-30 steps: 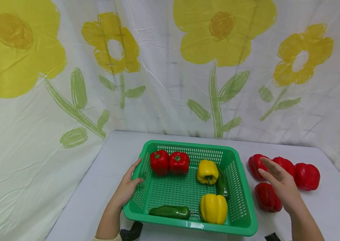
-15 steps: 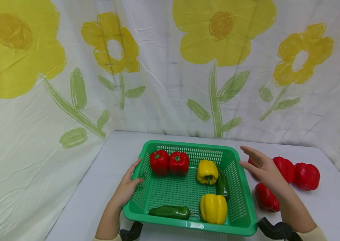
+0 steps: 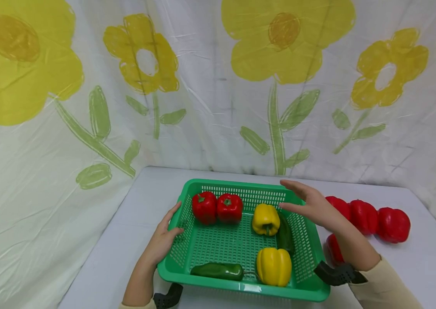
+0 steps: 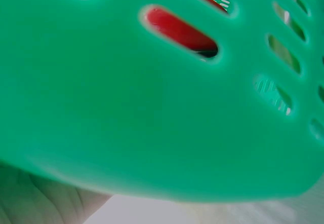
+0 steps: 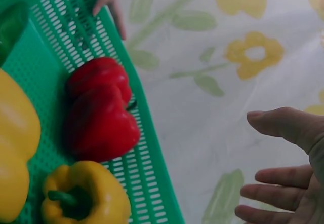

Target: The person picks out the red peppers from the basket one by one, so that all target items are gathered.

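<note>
A green plastic basket (image 3: 241,292) sits on the table in the head view. My left hand (image 3: 162,242) holds its left rim, thumb over the edge and fingers along the outside. In the left wrist view the basket wall (image 4: 152,112) hides most of that hand. My right hand (image 3: 314,208) hangs over the far right rim, fingers spread and holding nothing. Inside the basket are two red bell peppers (image 3: 230,209), two yellow bell peppers (image 3: 266,219) and two long green peppers (image 3: 218,271). A yellow bell pepper (image 5: 86,193) also shows in the right wrist view.
Several red bell peppers (image 3: 393,225) lie on the white table (image 3: 399,274) right of the basket, partly behind my right forearm. A white cloth with painted yellow flowers (image 3: 210,107) hangs behind the table.
My right hand has moved left, from above the loose red bell peppers to over the basket's far right edge. My left hand and the basket stay in place.
</note>
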`<state>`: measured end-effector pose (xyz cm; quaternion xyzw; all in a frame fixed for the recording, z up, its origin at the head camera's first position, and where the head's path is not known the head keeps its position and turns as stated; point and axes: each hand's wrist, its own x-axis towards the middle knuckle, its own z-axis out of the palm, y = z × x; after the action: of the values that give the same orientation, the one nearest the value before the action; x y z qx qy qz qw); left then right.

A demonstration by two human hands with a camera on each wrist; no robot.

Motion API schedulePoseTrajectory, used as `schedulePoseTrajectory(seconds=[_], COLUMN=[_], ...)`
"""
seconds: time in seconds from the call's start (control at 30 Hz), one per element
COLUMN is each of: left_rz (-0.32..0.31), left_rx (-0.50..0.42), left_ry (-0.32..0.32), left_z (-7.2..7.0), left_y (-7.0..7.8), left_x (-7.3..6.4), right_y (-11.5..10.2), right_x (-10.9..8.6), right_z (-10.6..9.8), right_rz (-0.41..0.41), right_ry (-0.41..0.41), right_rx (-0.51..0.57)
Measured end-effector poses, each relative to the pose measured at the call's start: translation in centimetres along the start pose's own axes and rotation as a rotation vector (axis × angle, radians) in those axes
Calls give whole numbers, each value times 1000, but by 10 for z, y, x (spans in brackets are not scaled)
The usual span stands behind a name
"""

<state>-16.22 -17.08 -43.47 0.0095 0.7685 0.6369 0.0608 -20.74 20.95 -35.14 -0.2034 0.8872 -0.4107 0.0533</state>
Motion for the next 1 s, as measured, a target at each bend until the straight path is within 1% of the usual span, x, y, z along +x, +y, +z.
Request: schedulePoseTrajectory(seconds=[0.13, 0.3, 0.53, 0.6, 0.73, 0.93, 1.0], left_rz=[-1, 0, 24, 25, 23, 29, 33], left_rx=[-1, 3, 1, -1, -4, -6, -5], left_ry=[0, -9, -27, -32, -29, -27, -25], left_z=[0, 1, 0, -1, -1, 0, 0], left_y=[1, 1, 2, 2, 3, 3, 3], left_x=[0, 0, 0, -1, -2, -2, -2], right_y=[-4, -4, -2, -2, -3, -2, -2], right_x=[11, 23, 39, 43, 51, 62, 65], right_z=[5, 14, 29, 33, 41, 52, 55], right_rz=[-25, -53, -59, -60, -41, 8, 6], right_ry=[-42, -104, -185, -207, -242, -285, -304], right_rx=[2, 37, 22, 32, 47, 105, 97])
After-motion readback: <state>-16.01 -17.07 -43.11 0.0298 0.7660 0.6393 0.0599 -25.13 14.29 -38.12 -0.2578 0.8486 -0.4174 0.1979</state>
